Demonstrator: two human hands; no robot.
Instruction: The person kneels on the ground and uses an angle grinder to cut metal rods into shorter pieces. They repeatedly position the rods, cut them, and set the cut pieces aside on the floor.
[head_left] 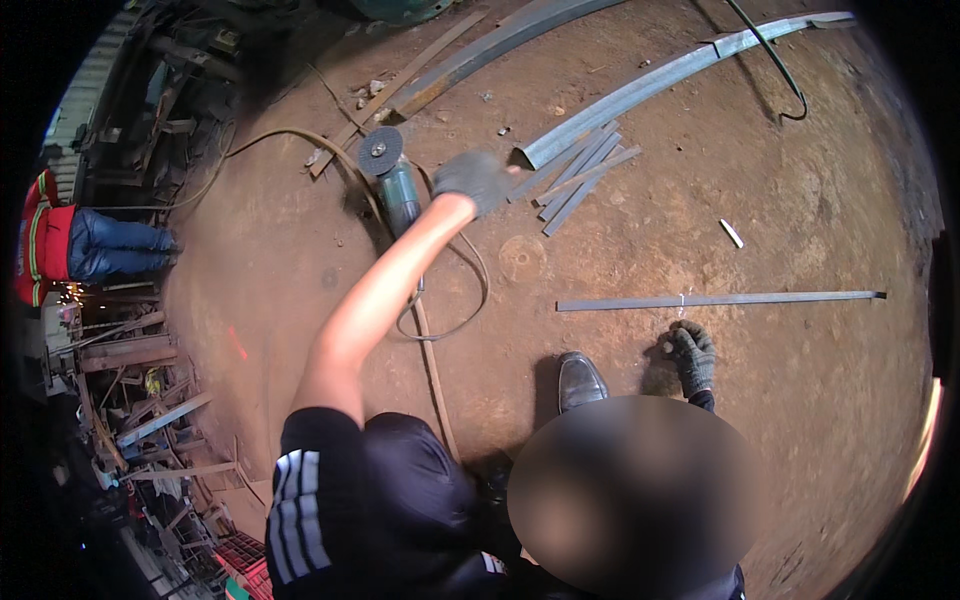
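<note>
My left hand (472, 183), in a grey glove, reaches far forward beside an angle grinder (400, 193) that lies on the ground with its disc facing up. Motion smears its fingers, so its grip is unclear. My right hand (692, 357), gloved too, is low and just nearer than a thin metal bar (620, 303). Its fingers are curled together; anything between them is hidden. A white mark crosses the bar close to that hand. Beyond the bar lies a short white stick (732, 233). Several cut metal strips (580, 190) lie in a loose pile right of my left hand.
Long metal profiles (620, 100) stretch across the far ground. The grinder's cable (487, 275) loops near my left arm. A dark shoe (580, 380) stands below the bar. Scrap metal (130, 350) lines the left side, where a person in red (58, 240) stands near sparks.
</note>
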